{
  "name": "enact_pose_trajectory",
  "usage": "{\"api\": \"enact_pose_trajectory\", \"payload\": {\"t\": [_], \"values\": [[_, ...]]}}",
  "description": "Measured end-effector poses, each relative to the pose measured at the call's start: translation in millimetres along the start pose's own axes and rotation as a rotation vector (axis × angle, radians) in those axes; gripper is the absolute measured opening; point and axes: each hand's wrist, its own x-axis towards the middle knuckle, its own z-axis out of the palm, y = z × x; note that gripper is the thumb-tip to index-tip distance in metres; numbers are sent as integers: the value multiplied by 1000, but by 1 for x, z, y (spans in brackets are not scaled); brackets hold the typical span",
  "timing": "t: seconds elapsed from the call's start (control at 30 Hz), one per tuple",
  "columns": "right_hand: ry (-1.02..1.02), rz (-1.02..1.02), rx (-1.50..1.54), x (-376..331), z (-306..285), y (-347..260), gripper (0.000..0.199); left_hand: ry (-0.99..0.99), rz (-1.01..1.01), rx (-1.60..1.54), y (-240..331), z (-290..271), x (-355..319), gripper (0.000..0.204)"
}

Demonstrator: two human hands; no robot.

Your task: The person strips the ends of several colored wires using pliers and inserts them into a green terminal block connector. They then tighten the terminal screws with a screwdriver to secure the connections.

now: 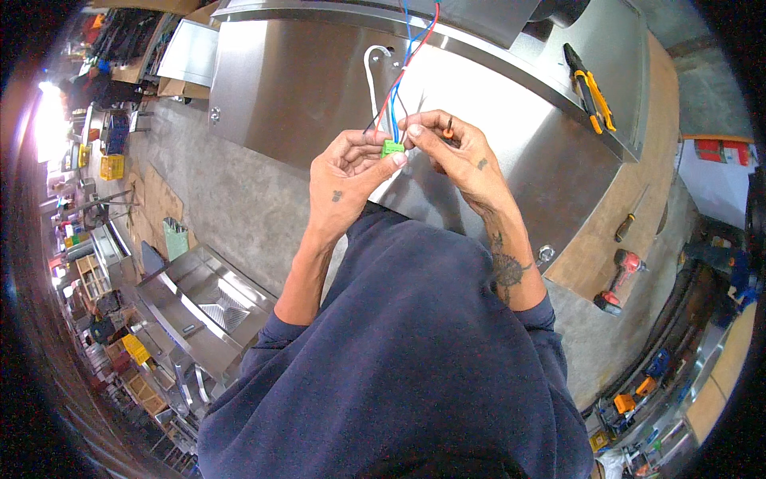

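My left hand is closed on a small green terminal block, gripping it between thumb and fingers. Red, blue and dark wires come down from the top edge to the block. My right hand is beside it, with thumb and forefinger pinched at a thin dark wire near the block. Between the right fingers sticks out the end of a small orange-and-black screwdriver; its shaft is hidden. A white cable loops out of the steel panel just beyond.
Under my hands lies a large stainless-steel panel. Yellow-and-black pliers rest at the far right. A screwdriver and a red drill lie on a wooden board. A steel unit stands on the left.
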Motion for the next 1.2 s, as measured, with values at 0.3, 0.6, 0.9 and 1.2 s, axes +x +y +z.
{"api": "enact_pose_trajectory", "payload": {"t": [0.3,0.6,0.9,1.2], "values": [[27,-44,-9,12,5,8,28,43,-21,-9,5,5,1,36],[56,-84,33,11,7,19,23,48,-25,-44,-1,9,4,34],[41,15,110,12,1,24,25,-57,-88,-41,-4,2,13,39],[142,-69,-39,2,-1,12,37,-224,-59,-295,-9,-3,27,57]]}}
